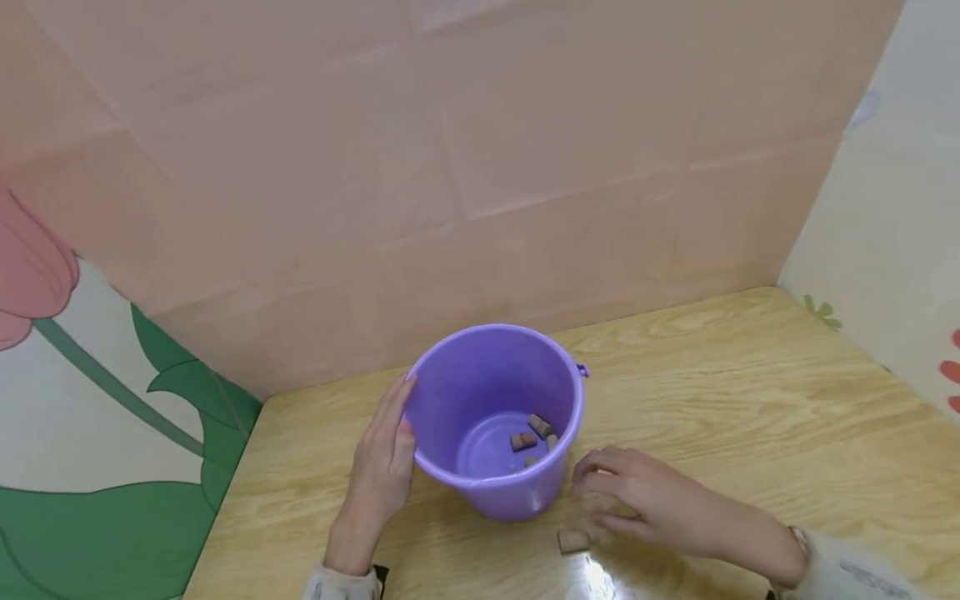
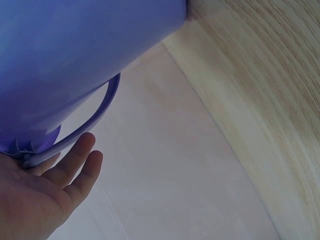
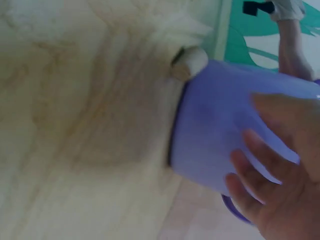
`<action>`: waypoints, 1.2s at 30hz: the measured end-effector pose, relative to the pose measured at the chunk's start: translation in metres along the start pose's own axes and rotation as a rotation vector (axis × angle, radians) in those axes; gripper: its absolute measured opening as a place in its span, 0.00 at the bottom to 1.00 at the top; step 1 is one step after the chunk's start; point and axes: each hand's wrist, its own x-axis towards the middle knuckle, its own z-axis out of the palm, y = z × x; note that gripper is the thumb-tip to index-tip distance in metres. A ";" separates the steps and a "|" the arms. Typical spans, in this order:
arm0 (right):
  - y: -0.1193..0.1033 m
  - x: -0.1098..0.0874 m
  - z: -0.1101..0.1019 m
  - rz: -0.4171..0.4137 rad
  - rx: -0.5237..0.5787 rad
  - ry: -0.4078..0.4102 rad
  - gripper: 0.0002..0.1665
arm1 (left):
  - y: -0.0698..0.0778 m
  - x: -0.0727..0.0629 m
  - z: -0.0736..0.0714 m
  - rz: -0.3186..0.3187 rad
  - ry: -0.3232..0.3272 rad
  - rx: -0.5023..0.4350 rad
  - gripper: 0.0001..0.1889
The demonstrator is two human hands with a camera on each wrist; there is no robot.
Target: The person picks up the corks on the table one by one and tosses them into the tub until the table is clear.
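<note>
A purple plastic bucket stands on the wood-grain table. Several short brown cylinders that look like corks lie on its bottom. My left hand rests on the bucket's left rim, its visible fingers fairly straight. In the left wrist view its fingers extend beside the purple handle, while the thumb is hidden. To the right of the bucket, my right hand hovers with fingers apart and nothing between them. Beneath it, one cork-like cylinder lies on the table near the bucket's base.
Behind the table hangs a creased pinkish-beige sheet. A wall with painted green leaves borders the left side. On the right stands a pale wall with small painted plants.
</note>
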 end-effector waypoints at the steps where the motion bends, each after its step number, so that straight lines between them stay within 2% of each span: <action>1: -0.001 -0.002 0.003 -0.021 -0.003 -0.039 0.22 | 0.000 0.000 0.000 0.001 0.001 0.001 0.28; 4: -0.002 -0.004 0.012 -0.075 0.013 -0.103 0.26 | -0.001 -0.001 0.000 0.003 -0.001 0.006 0.28; 7: -0.003 -0.006 0.019 -0.100 0.026 -0.117 0.29 | -0.002 -0.001 0.001 0.001 -0.003 0.007 0.28; 13: -0.002 -0.011 0.026 -0.078 0.024 -0.165 0.33 | -0.002 -0.001 0.000 0.011 0.005 -0.002 0.27; 17: -0.003 -0.012 0.028 -0.056 -0.003 -0.203 0.29 | -0.002 -0.001 0.001 0.021 0.013 0.000 0.27; 21: -0.005 -0.011 0.030 -0.048 0.004 -0.197 0.27 | -0.002 0.000 0.001 0.026 0.019 0.006 0.27; 25: -0.006 -0.008 0.033 -0.063 -0.016 -0.206 0.25 | -0.002 0.000 0.001 0.033 0.025 0.005 0.27; 31: -0.006 -0.007 0.037 -0.084 -0.073 -0.203 0.17 | -0.002 -0.001 0.001 0.039 0.022 0.002 0.27; 36: -0.004 -0.006 0.035 -0.077 -0.080 -0.188 0.18 | -0.002 -0.001 0.001 0.034 0.018 0.002 0.27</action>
